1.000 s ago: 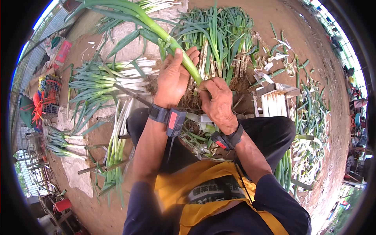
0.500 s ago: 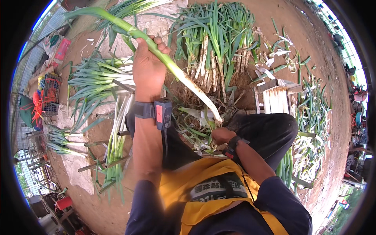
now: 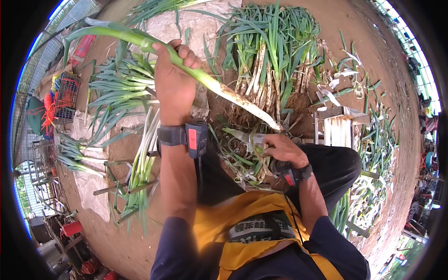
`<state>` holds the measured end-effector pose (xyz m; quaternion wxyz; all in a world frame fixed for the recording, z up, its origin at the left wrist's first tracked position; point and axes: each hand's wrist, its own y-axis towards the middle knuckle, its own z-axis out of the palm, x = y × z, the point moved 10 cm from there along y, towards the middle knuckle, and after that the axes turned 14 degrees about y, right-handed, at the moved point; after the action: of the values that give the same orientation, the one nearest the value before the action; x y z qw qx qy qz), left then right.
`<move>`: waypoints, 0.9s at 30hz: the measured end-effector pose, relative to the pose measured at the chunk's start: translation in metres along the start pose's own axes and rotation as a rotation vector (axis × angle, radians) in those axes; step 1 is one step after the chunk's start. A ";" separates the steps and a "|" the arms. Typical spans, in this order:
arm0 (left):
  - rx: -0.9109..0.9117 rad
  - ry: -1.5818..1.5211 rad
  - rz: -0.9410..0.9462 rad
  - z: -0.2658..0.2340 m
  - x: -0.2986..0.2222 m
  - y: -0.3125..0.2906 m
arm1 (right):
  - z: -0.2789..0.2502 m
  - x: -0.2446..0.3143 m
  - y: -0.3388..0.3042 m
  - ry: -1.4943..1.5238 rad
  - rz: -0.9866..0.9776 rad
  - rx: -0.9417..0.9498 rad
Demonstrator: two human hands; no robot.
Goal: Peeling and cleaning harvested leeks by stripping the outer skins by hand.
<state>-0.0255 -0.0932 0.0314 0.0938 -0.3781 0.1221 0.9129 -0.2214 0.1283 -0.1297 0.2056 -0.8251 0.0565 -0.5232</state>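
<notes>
My left hand [image 3: 176, 77] is closed round the green part of a long green onion [image 3: 242, 101]. Its leafy top points to the far left, and its soil-stained white root end slants down to the right. Just below that root end is my right hand [image 3: 288, 151], its fingers bent together against a pale green strip of peeled leaf [image 3: 254, 139]. Part of the strip is hidden by the fingers. More peeled leaves [image 3: 233, 161] lie in a heap between my legs, under the right hand.
Unpeeled green onions with roots [image 3: 275, 51] stand bunched ahead. At right, a wooden frame [image 3: 343, 113] holds white stalks, beside a litter of peelings [image 3: 373, 172]. Cleaned onions [image 3: 119, 88] lie at left, others on a slatted rack [image 3: 140, 186]. A wire crate [image 3: 66, 95] stands farther left.
My right hand has moved up and slightly right, and its fingers have turned toward the left. The onion in my left hand has tilted flatter, its root end shifting up and right.
</notes>
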 end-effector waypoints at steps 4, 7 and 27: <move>0.020 0.013 -0.064 0.025 0.020 -0.002 | -0.070 0.106 -0.041 0.381 -0.367 -0.399; -0.009 0.085 -0.091 0.028 0.028 -0.004 | -0.089 0.140 -0.039 0.337 -0.462 -0.685; -0.007 0.142 -0.137 0.044 0.065 -0.013 | -0.052 0.142 0.003 -0.158 -0.692 -0.699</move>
<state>-0.0964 -0.0623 0.0131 0.1458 -0.4495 0.0991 0.8757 -0.2035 0.0672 0.0072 -0.2651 -0.8523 -0.0644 -0.4463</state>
